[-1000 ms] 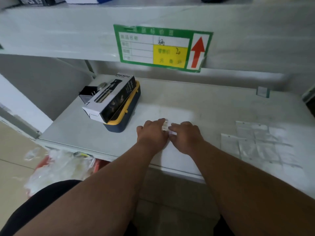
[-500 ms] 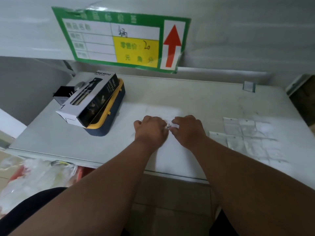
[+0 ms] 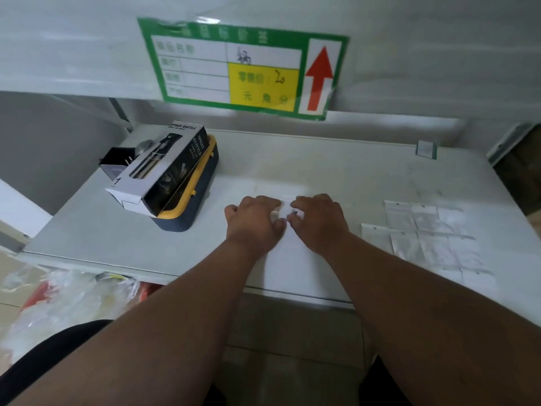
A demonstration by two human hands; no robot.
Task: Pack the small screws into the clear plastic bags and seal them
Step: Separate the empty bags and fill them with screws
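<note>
My left hand (image 3: 253,219) and my right hand (image 3: 317,219) meet over the middle of the white shelf (image 3: 336,171). Between their fingertips they pinch a small clear plastic bag (image 3: 283,212), with a dark screw (image 3: 294,212) showing inside it near my right fingers. The bag lies low on the shelf surface, mostly hidden by both hands. Several filled clear bags (image 3: 424,232) lie flat in rows to the right of my right hand.
A black and white spray bottle box (image 3: 159,168) rests on a navy and yellow case (image 3: 193,206) at the left. A green price label (image 3: 243,67) hangs on the shelf above. Crumpled plastic (image 3: 67,300) sits below the shelf edge at the left.
The camera has shifted slightly, so the scene sits further right in view. Both hands have stayed together on the small bag; the bag and its dark screw show more plainly between the fingers.
</note>
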